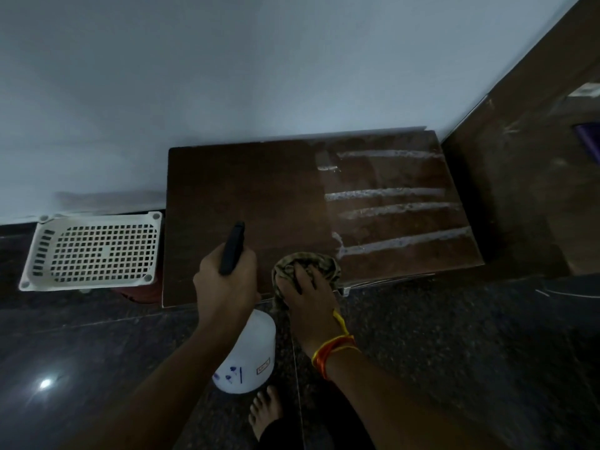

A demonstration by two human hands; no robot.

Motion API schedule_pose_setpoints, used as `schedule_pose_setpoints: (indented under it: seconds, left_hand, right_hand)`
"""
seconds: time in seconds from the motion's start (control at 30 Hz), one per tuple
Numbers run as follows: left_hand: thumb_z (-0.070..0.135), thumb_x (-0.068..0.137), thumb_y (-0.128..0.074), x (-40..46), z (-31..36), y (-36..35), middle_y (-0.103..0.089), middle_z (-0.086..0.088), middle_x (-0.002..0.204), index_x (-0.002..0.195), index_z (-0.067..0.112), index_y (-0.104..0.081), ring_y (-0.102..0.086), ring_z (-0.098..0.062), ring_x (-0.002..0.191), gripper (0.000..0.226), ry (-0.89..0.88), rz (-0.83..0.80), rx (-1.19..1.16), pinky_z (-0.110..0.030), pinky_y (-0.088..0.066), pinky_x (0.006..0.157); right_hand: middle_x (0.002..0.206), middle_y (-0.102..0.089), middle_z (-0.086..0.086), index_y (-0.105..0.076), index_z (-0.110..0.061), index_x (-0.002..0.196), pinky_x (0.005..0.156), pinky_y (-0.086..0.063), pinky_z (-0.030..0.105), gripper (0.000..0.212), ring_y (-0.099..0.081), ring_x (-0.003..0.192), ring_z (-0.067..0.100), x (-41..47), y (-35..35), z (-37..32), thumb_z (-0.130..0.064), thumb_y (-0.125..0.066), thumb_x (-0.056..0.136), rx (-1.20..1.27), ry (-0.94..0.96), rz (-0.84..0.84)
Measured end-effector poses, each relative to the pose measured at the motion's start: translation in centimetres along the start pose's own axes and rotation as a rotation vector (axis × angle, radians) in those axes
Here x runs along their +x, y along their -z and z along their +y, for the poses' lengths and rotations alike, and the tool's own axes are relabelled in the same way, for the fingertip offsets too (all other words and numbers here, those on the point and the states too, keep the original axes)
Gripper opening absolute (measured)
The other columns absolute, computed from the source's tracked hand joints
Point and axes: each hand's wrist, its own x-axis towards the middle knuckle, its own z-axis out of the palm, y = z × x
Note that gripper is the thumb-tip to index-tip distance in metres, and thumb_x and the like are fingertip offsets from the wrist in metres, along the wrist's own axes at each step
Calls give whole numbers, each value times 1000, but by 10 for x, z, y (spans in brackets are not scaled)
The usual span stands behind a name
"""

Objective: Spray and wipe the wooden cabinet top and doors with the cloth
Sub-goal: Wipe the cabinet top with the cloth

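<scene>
The left hand (227, 280) is closed around the black trigger head of the spray bottle (248, 352), its white body hanging below the front edge of the cabinet top (246, 190) and its nozzle aimed over the dark, left half of the wood. The right hand (308, 293) presses down on a bunched olive cloth (308, 264), fingers curled over it, at the front edge near the middle — just beside the lowest of several pale streaks (402, 241) that cross the right half.

The step in hand looks like wetting the left half and wiping across it. To do it well, keep the nozzle low and pointed at the wood, not the wall (227, 76) behind, and spray lightly. Then flatten the cloth so more of it meets the surface, and drag in long overlapping strokes from the back edge forward. The streaks on the right probably want a firmer second pass. The doors are out of sight below the top; the white perforated basket (94, 251) on the left stands clear.
</scene>
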Motion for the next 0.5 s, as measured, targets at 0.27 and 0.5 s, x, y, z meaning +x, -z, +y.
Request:
schedule_pose_setpoints:
  seconds: [0.27,0.5]
  left_hand:
    - [19,94,-56,-17,1,-46,-64,-28,86,84,7,-61,-56,-31,64,16,-9,25,33,-52,-54,60]
    - [19,95,-55,-34,15,-100,-60,-18,71,78,14,-61,-53,-34,59,19,3,17,22,-47,-51,58]
  right_hand:
    - [142,-42,18,-45,-17,138,105,-40,53,60,-38,127,43,-2,59,51,-1,-60,83,69,-5,184]
    - [138,-45,23,-46,-11,137,101,-43,53,51,-43,124,43,-4,102,113,-5,-59,88,25,-113,349]
